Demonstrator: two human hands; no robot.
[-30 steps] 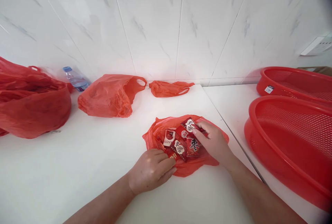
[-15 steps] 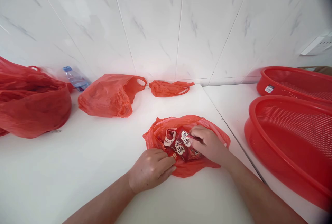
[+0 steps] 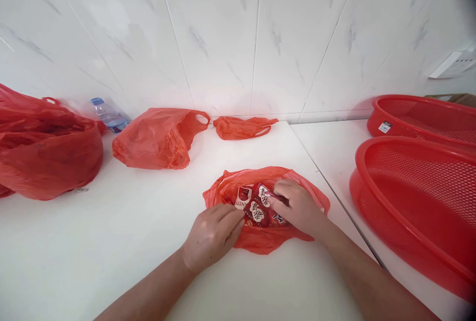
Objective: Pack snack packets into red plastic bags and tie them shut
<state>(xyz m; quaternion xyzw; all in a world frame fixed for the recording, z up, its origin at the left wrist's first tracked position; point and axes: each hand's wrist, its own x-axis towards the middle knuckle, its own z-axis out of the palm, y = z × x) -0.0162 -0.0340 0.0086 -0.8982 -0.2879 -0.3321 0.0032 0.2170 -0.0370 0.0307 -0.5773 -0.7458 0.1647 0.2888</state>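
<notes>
An open red plastic bag (image 3: 260, 244) lies on the white table, with several dark red candy packets (image 3: 257, 212) inside. White patches with dark lettering show on the packets, and one white label (image 3: 243, 196) ends in "ANDY". My left hand (image 3: 213, 234) is closed on the bag's near left edge, its fingertips beside the packets. Inside the bag's right half, my right hand (image 3: 297, 207) pinches the corner of a candy packet (image 3: 264, 194). Its fingers cover part of that packet.
Behind stand a filled red bag (image 3: 156, 137) and a flattened one (image 3: 243, 128). A large bundle of red bags (image 3: 52, 157) and a plastic bottle (image 3: 109, 115) are at left. Two red perforated baskets (image 3: 372, 202) occupy the right, past a table seam (image 3: 334, 189).
My left hand has shifted slightly left and up along the bag's edge. The packets under my right fingers have moved a little, and more of a blue-lettered wrapper shows.
</notes>
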